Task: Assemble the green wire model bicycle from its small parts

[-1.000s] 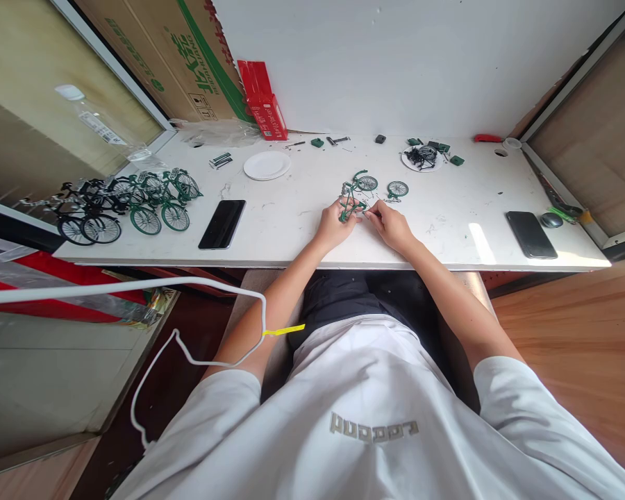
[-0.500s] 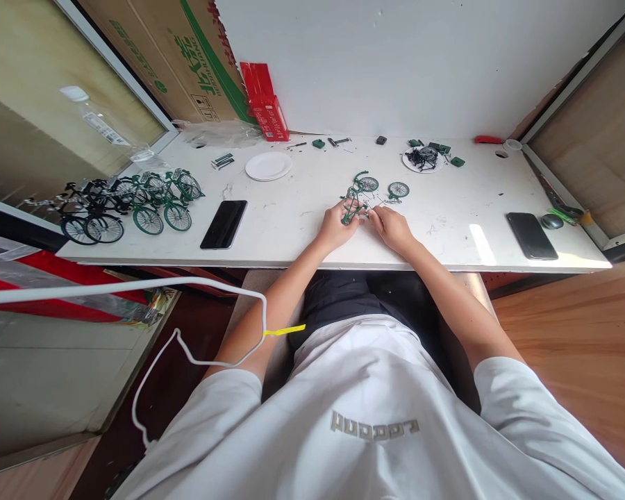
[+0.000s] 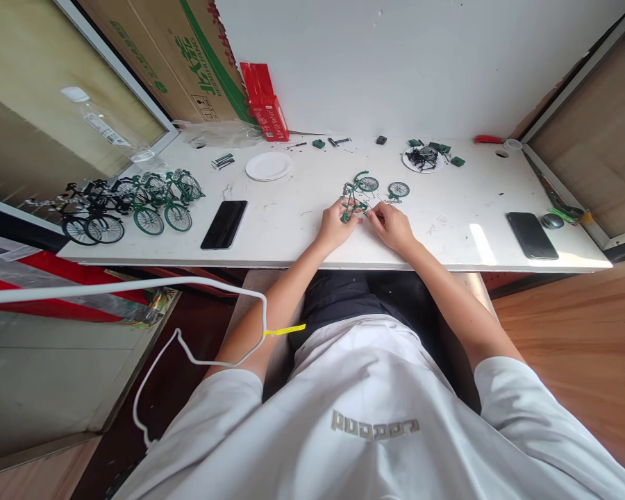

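My left hand [image 3: 337, 226] is closed around a small green model bicycle frame [image 3: 351, 200], held just above the table. Close beside it my right hand [image 3: 393, 226] has its thumb and fingers pinched at the frame's lower right part; whether a tiny piece sits between them is too small to see. Beyond the hands lie a spoked wheel with a green fender [image 3: 367, 183] and a loose wheel [image 3: 398, 189]. Small thin parts [image 3: 392, 201] are scattered near my right fingertips.
Assembled model bicycles [image 3: 130, 205] stand at the left. Phones [image 3: 223, 224] [image 3: 531, 235] lie on both sides. Farther back are a white plate [image 3: 269, 167], a plate of black parts [image 3: 423, 159], green pieces [image 3: 457, 162] and a red box [image 3: 265, 104]. A white cable [image 3: 203, 281] hangs over my left arm.
My right hand has shifted very slightly at the frame, its fingers a little farther up. The frame has tilted slightly in my left hand; everything else lies as before.
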A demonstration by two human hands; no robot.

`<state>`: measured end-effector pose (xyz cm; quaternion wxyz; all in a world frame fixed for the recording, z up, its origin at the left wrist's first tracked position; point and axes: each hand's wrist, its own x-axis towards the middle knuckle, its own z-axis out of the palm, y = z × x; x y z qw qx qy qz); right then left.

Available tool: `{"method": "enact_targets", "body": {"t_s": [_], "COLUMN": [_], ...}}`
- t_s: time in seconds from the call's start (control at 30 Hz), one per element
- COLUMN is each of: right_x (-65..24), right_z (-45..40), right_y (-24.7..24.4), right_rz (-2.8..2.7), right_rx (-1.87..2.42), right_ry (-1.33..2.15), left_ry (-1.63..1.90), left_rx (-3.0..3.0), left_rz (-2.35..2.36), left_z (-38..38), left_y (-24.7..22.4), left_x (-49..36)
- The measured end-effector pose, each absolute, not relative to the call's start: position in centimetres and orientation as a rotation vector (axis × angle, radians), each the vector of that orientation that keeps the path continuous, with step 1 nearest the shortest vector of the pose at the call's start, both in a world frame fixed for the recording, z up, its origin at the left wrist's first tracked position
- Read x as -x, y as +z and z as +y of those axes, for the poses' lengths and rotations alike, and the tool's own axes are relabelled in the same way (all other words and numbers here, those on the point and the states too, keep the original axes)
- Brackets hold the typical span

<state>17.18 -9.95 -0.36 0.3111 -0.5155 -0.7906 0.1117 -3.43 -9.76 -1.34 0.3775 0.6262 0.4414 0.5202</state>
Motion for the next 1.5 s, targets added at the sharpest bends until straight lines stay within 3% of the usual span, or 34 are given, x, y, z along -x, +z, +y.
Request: {"method": "enact_targets", "body": {"t_s": [1.5], "right_x": [-17.17], "right_z": [-9.82], "right_y": [-0.45], "right_rz": [-2.123], "right_rx": [1.355], "right_ry": [0.296], "left_ry": [1.317], "left_rx": [-1.591], "left_rz": [1.1], "left_z": [-9.4], "left_y": [-1.54], "left_x": [3.51]}}
